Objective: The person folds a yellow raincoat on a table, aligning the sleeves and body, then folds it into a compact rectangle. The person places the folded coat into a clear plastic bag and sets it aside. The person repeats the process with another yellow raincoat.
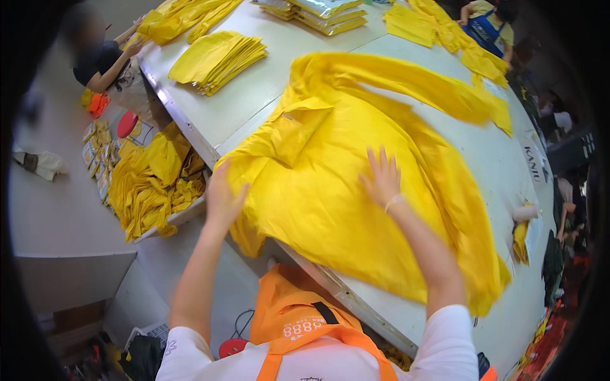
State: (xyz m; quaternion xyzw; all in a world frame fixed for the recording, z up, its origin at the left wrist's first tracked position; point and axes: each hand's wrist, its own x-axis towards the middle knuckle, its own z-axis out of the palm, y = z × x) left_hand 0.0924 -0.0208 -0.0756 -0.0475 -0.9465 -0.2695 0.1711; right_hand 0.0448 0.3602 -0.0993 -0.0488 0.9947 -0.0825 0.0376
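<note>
Left hand [222,198]: at the near left edge of the yellow shirt [330,184], fingers curled onto the cloth where it hangs over the rim; whether they pinch it I cannot tell
Right hand [381,179]: flat on the shirt, fingers spread and open, pressing the cloth down
Shirt: spread wide on the white surface [254,95], under both hands; collar just beyond the left fingers, a sleeve stretching far past the right fingers
Stack [217,60]: folded yellow pieces, well beyond the left fingers
Heap [155,184]: loose yellow cloth on a lower shelf, left of the left fingers
Packets [327,14]: bagged yellow items at the far edge
Others: a seated person [98,57] at the far left
</note>
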